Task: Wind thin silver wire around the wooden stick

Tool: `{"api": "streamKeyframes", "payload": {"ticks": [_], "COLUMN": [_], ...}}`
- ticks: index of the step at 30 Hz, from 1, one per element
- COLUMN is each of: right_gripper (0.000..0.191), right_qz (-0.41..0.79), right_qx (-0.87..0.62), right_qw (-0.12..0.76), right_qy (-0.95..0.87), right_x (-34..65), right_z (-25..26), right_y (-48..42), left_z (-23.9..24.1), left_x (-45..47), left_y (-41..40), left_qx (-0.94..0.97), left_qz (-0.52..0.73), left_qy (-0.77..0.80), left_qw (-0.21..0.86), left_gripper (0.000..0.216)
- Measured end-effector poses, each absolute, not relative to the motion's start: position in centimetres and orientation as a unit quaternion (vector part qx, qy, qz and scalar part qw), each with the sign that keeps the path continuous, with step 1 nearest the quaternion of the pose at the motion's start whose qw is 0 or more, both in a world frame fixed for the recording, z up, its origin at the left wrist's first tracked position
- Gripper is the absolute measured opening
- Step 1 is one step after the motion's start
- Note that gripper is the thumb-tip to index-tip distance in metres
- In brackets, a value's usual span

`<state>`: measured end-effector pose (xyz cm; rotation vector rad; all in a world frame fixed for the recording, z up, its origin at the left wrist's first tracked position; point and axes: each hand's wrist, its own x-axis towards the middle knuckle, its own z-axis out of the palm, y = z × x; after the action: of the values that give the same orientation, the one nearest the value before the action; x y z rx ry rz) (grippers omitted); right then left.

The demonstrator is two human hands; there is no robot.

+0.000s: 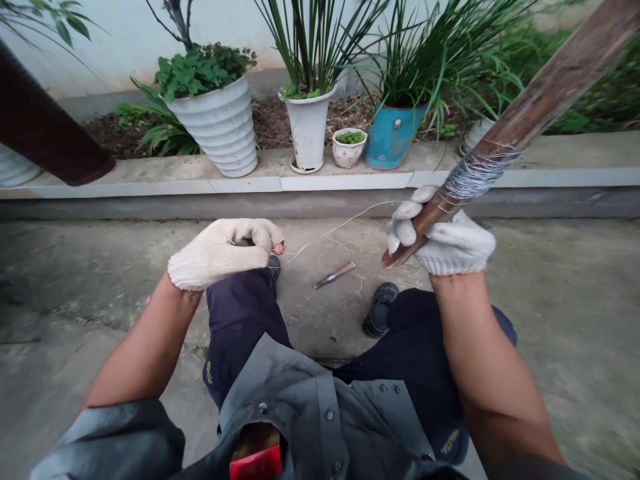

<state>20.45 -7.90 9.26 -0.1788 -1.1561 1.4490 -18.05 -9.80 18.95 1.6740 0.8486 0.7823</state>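
My right hand (443, 240), in a white knit glove, is wrapped round the lower end of a long brown wooden stick (545, 100) that slants up to the upper right. Thin silvery wire is wound in a coil (475, 175) round the stick just above that hand. A loose strand of the wire (345, 223) runs left from the coil to my left hand (223, 253), also gloved, which pinches its end between thumb and fingertips. Both hands hover above my knees in dark trousers.
A small tool with a wooden handle (334, 275) lies on the concrete ground between my shoes (380, 309). A low kerb (345, 181) carries a ribbed white pot (220, 127), a tall white pot (309, 127), a small patterned pot (349, 148) and a blue pot (391, 137). A dark pole (45, 130) crosses the upper left.
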Motion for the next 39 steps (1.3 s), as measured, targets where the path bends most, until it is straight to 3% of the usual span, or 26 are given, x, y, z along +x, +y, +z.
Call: {"api": "streamKeyframes", "payload": {"ticks": [6, 14, 20, 23, 27, 32, 36, 39], "right_gripper": [0.045, 0.045, 0.047, 0.048, 0.049, 0.045, 0.037, 0.033], "right_qz": [0.627, 0.625, 0.632, 0.643, 0.643, 0.661, 0.671, 0.689], "right_qx": [-0.095, -0.144, -0.135, -0.159, -0.22, -0.254, -0.25, -0.24], "right_qw": [0.595, 0.6, 0.593, 0.588, 0.578, 0.571, 0.596, 0.59], "right_qy": [-0.494, -0.478, -0.48, -0.465, -0.452, -0.415, -0.363, -0.346], "right_x": [20.5, 20.3, 20.2, 20.1, 19.6, 18.4, 17.0, 15.9], "right_z": [9.2, 9.1, 9.0, 9.0, 9.5, 10.5, 11.6, 12.7], "right_y": [-8.2, -8.6, -8.6, -8.8, -9.2, -9.4, -9.5, -9.4], "left_z": [16.2, 16.7, 16.6, 16.6, 17.3, 18.4, 19.6, 20.1], "left_x": [-16.9, -16.5, -17.5, -17.9, -18.1, -18.0, -17.4, -16.9], "left_y": [-10.3, -11.1, -11.5, -12.2, -13.1, -13.5, -14.1, -15.3], "left_qx": [0.583, 0.548, 0.577, 0.636, 0.768, 0.89, 0.919, 0.921], "left_qz": [0.415, 0.494, 0.483, 0.481, 0.398, 0.258, 0.23, 0.267], "left_qy": [0.366, 0.335, 0.347, 0.402, 0.455, 0.37, 0.283, 0.259], "left_qw": [0.596, 0.586, 0.56, 0.45, 0.212, -0.064, -0.148, -0.112], "left_gripper": [0.027, 0.032, 0.031, 0.031, 0.011, 0.022, 0.012, 0.004]}}
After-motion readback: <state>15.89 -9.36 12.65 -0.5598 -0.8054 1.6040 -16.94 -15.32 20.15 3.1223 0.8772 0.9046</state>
